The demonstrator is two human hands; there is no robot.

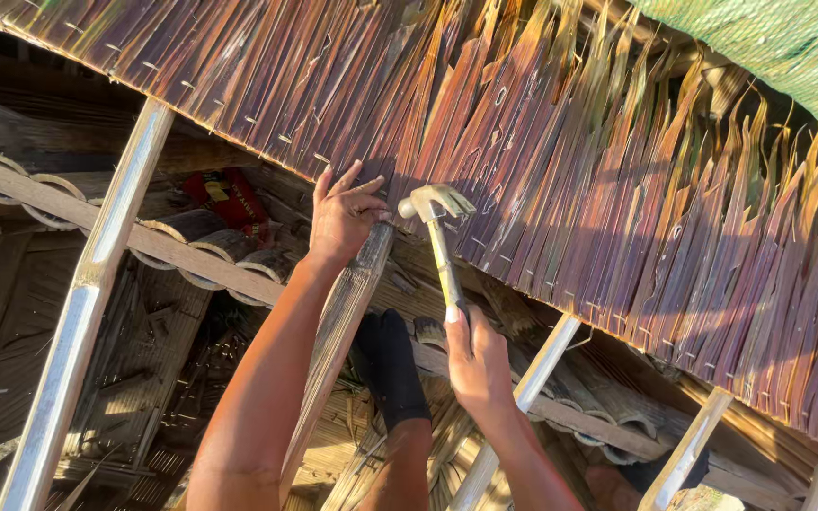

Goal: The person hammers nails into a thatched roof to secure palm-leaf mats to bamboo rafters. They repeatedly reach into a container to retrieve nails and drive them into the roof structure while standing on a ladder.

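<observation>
Seen from the head camera, looking down through an open roof frame: a person's left hand rests with fingers spread and palm pressed against the lower edge of a thatch panel made of long dried palm leaves, reddish brown and stitched in rows. The hand lies at the top of a bamboo rafter that runs down and left beneath the forearm. Just beside those fingertips, to their right, is the metal head of a claw hammer, its face pointing toward the hand and its claw curving away to the right. The hammer's handle slopes down to the person's right hand, which is closed in a fist around the lower end of the handle. Pale bamboo poles cross the frame on the left and lower right, lit by warm sun. Between the two forearms, lower down, a foot in a black sock stands on the structure. Green netting fills the top right corner, and a red object shows in shadow below the thatch on the left.
</observation>
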